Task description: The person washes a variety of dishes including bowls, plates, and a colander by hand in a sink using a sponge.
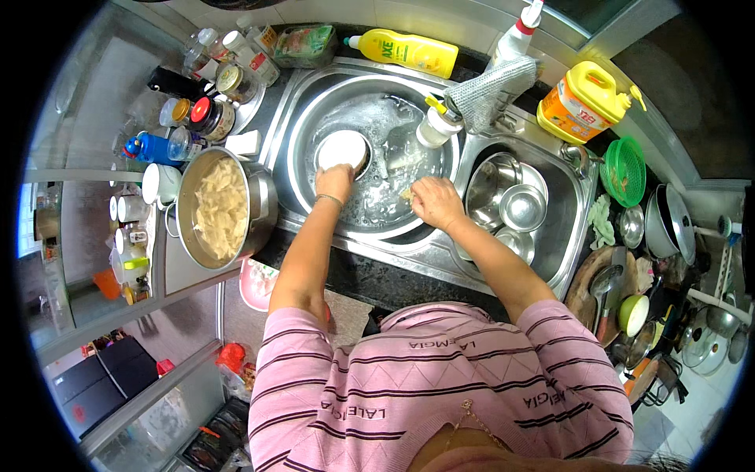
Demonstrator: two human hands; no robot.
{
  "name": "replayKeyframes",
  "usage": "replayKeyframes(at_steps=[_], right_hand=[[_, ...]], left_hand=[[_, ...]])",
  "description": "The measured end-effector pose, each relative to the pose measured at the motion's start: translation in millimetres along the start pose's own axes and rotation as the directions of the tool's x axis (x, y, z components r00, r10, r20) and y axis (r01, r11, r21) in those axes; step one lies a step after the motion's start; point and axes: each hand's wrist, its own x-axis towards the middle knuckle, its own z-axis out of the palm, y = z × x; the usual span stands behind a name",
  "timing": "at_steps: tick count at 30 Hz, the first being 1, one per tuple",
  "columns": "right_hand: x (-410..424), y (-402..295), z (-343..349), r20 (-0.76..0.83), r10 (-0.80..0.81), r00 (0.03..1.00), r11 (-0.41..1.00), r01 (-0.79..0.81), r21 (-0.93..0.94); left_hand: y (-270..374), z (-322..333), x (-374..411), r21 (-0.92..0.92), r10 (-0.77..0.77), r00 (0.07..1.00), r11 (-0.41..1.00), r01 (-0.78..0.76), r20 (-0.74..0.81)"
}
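Observation:
My left hand (335, 183) grips the near rim of a white bowl (342, 148) in a wide stainless steel basin (298, 197). Soapy water with foam (383, 112) fills the basin, which sits in the left sink bowl. Over the basin's right part, my right hand (437, 202) has its fingers curled around a small yellowish scrubber or sponge (406, 193), mostly hidden by the fingers. Pale, blurred shapes lie under the water between the hands. A clear jar (435, 131) is at the basin's right rim, beneath a grey dishcloth (498, 91) draped over what seems to be the faucet.
Steel bowls (522, 207) lie in the right sink bowl (563, 236). A large pot (259, 206) of pale food stands left. Behind are a yellow detergent bottle (413, 53) and jug (581, 103). Jars (236, 82) crowd the back left; a green colander (625, 168) stands right.

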Motion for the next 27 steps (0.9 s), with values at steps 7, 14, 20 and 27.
replayKeyframes(at_steps=[7,14,20,27], right_hand=[[10,-3,-6,0.015,0.326,0.945,0.844,-0.298,0.446],[34,-91,-56,-0.326,0.199,0.924,0.822,0.024,0.569],[50,-63,-46,-0.191,0.515,0.836,0.701,-0.282,0.655],[24,-15,-59,0.509,0.535,0.675,-0.140,-0.523,0.841]], left_hand=[[-13,13,-7,-0.997,-0.507,0.862,-0.067,-0.025,0.013],[62,-17,-56,-0.993,-0.481,0.869,0.072,-0.092,-0.115],[111,-53,-82,-0.857,-0.367,0.877,0.507,-0.092,-0.310],[94,-36,-73,-0.942,-0.321,0.935,-0.335,0.033,0.148]])
